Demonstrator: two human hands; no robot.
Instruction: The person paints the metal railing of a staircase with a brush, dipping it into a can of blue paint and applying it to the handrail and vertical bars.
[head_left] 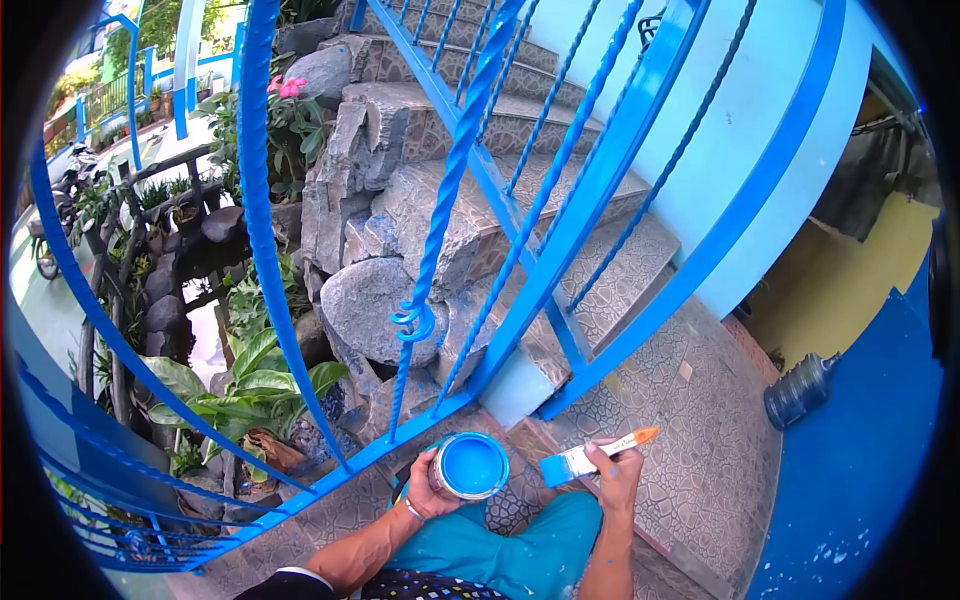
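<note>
My left hand (428, 488) is wrapped around the side of an open paint can (470, 467) with bright blue paint inside. Just to the right, my right hand (615, 474) grips a paintbrush (590, 460) by its handle. The brush lies nearly level, its blue-coated bristles pointing left toward the can and its orange handle tip pointing right. Bristles and can are apart. Beyond both hands rises a blue metal railing (530, 280) with twisted bars; a bar with a curled ornament (412, 320) stands just past the can.
Stone-patterned steps (480, 120) climb behind the railing, beside rough rocks (375, 300) and leafy plants (250, 385). A large water jug (800, 390) lies at the right near a blue surface (850, 480) with white spots. A light blue wall (720, 130) borders the stairs.
</note>
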